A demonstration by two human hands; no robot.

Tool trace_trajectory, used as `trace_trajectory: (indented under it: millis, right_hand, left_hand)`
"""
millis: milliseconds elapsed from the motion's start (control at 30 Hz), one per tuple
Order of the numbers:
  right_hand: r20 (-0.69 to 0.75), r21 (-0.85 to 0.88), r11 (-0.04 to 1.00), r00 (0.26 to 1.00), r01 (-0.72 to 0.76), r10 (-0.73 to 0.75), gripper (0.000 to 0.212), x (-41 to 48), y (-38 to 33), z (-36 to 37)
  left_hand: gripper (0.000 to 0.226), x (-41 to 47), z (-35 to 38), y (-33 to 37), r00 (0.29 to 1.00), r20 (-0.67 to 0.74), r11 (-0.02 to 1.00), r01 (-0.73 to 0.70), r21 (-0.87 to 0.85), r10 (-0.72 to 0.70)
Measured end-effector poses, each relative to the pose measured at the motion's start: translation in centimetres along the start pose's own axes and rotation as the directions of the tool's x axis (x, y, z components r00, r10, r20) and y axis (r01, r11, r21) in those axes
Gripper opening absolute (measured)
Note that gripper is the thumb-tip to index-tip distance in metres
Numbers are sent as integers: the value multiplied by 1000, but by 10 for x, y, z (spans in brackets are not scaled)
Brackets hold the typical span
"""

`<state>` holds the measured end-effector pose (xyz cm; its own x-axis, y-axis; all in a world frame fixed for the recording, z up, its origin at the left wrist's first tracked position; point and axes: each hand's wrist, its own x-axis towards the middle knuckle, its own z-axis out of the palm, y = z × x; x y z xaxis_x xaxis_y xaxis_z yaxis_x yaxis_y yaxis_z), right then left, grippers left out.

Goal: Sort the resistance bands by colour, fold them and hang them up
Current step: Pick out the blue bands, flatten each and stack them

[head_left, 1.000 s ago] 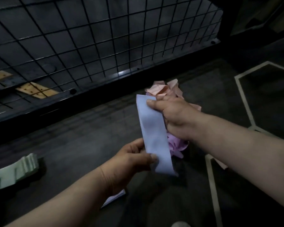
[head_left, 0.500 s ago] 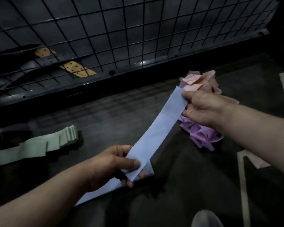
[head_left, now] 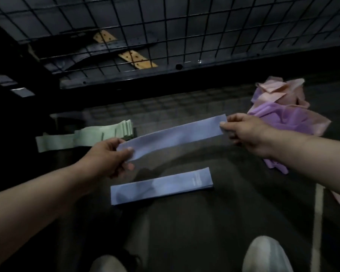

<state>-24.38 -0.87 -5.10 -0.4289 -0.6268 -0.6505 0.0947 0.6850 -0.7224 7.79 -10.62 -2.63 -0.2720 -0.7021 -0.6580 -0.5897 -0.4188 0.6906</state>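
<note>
Blue band (head_left: 173, 136) presents as smooth, matt elastic sheet, likewise the green bands (head_left: 86, 136); wire grid (head_left: 165, 26) is dark metal; floor (head_left: 204, 222) is dull and matt; perforated strips (head_left: 137, 58) appear wooden.

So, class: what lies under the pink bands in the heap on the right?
Purple bands show from under the pink bands. Anything deeper down is covered by them.

Left hand (head_left: 108, 157) and right hand (head_left: 243, 132) pinch a blue band (head_left: 173, 135) taut above another blue band (head_left: 161, 186) (lying flat on the floor (head_left: 224, 222)).
</note>
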Motion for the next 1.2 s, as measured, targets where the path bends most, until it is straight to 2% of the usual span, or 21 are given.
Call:
trace_trajectory:
  millis: [67,167,267,333,400,500,633,700,767,833,967,1100,1200]
  right_hand:
    - [60,-57,998,998,33,-29,15,-11,0,4]
    - [156,-48,999,988,21,-13,17,-25,-7,5]
    - [187,72,997,982,7,-21,18,-35,-7,9]
    - [208,195,980,978,-37,-5,14,-36,1,13]
    - [226,233,969,974,-77,23,8,-37,10,16]
    - [166,139,990,985,24,-47,8,-33,25,11]
    - [156,-104,970,967,218,-201,20,-32,34,1]
    - [167,-134,968,968,212,-189,26,-33,35,-2]
    - [181,-117,978,972,172,-150,34,-32,35,-1]
    - [193,-100,986,975,130,-109,31,-31,35,1]
    - [206,-118,990,977,72,-47,16,-34,37,4]
    - [211,-157,987,977,32,2,11,-37,43,14]
    - [326,-324,944,944,57,55,11,-39,41,16]
  left_hand:
    - [12,-12,-13,-6,1000,-30,1000,-5,9,5]
    - [10,-29,-25,-17,998,-57,999,-16,-32,14]
    - [6,-35,-27,-26,996,-80,995,-53,-81,46]
    - [12,-33,-23,-34,993,-102,991,-67,-119,55]
    - [18,-29,-15,-42,992,-112,979,-74,-191,53]
    - [26,-25,-8,-53,998,-60,943,-46,-330,27]
    - [25,-25,-8,-61,998,-48,894,-60,-444,43]
    - [19,-24,-8,-64,994,-107,905,-31,-425,-16]
    - [15,-22,-6,-69,980,-191,947,-9,-320,-55]
    - [17,-21,-5,-72,970,-235,954,-19,-300,-54]
    - [35,-20,-8,-76,972,-230,916,-51,-397,-46]
    - [33,-16,-10,-82,969,-225,904,-5,-428,-101]
    - [34,-21,-10,-72,974,-192,861,8,-508,-123]
